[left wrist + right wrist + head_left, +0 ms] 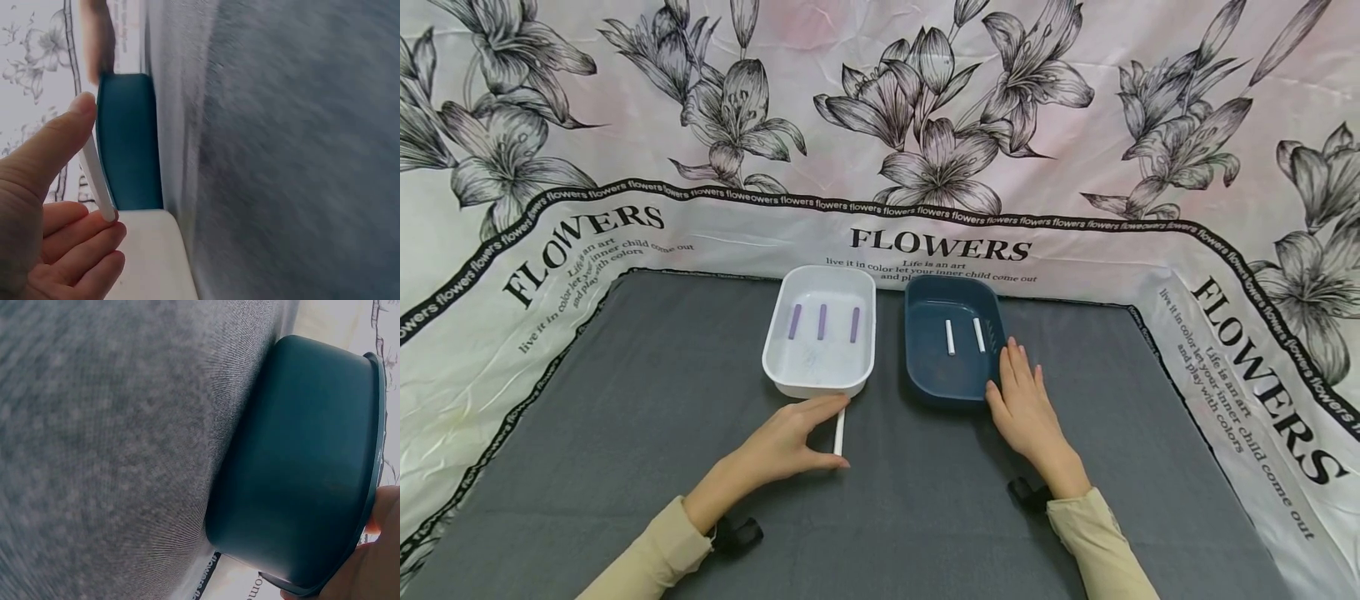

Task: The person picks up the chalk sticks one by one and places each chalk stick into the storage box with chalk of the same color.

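My left hand [784, 443] pinches a white chalk stick [839, 435] by its two ends, thumb at one and fingertips at the other. The stick is just in front of the white basin [816, 390]; the left wrist view shows the chalk [95, 178] spanning thumb and fingers. Inside that basin lie three purple chalk sticks [822, 322]. My right hand [1028, 410] touches the right rim of the dark blue basin [946, 388], fingers extended along it. Two white chalk sticks [950, 337] lie in the blue basin. In the right wrist view, the fingertips are partly hidden.
Both basins stand side by side with a narrow gap, on a grey cloth [917, 517] near its far edge. Behind and around it runs a white border with flower prints [940, 167] and lettering. Dark straps [737, 537] sit at the wrists.
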Tool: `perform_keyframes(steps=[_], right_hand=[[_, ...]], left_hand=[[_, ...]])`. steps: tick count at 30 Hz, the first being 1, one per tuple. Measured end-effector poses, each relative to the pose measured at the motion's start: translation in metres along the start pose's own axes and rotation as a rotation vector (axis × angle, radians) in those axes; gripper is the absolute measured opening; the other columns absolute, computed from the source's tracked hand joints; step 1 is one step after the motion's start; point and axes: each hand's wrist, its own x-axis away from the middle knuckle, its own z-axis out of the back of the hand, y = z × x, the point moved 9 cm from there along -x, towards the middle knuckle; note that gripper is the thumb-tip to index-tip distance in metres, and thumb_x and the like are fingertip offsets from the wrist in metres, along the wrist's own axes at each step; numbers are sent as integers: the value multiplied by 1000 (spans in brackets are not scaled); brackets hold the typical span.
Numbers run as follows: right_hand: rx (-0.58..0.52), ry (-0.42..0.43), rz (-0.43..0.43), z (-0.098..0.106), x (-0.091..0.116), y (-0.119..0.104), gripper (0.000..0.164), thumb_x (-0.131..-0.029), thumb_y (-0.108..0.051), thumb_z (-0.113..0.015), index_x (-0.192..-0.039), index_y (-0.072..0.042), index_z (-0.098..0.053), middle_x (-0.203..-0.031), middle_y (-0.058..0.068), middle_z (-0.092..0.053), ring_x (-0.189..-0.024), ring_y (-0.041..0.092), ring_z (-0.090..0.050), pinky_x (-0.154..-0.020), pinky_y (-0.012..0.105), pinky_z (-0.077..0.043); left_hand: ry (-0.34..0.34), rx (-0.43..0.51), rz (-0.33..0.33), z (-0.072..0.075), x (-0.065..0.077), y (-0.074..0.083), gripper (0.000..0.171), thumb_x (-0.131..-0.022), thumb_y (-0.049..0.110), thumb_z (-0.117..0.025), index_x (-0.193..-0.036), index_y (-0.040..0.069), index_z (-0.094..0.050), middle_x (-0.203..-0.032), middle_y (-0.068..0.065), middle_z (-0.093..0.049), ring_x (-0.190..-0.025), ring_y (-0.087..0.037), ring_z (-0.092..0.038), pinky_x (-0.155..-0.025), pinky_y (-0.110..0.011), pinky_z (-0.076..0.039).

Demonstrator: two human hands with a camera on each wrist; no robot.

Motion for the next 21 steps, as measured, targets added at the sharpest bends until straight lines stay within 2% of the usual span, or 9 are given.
perform_keyframes(steps=[9,15,21], right_hand=[[6,8,6,-2,-1,1,64,-105,-25,-39,-153,11,-17,-164,23,-6,-150,39,-5,-115,64,-8],[6,7,5,-2,-1,1,64,-105,-24,-39,-153,11,-17,-164,23,-5,-150,39,-5,-116,63,-9],[5,-3,1,-1,-1,1,64,-105,-24,-38,-153,11,-16,-164,23,-4,-150,40,-5,-116,62,-7]], left_hand=[[-26,22,-92,-6,-23,21,83,-74,35,-87,-140,-2,-53,-139,-14,-57,-129,-25,-54,-102,-39,-46],[-64,16,-107,-9,-40,30,85,-75,37,-86,-142,-2,-52,-141,-16,-56,-129,-26,-54,-103,-39,-46],[-62,-9,-121,-3,-60,35,84,-75,36,-87,-141,-2,-52,-142,-17,-55,-129,-26,-54,-103,-38,-46]])
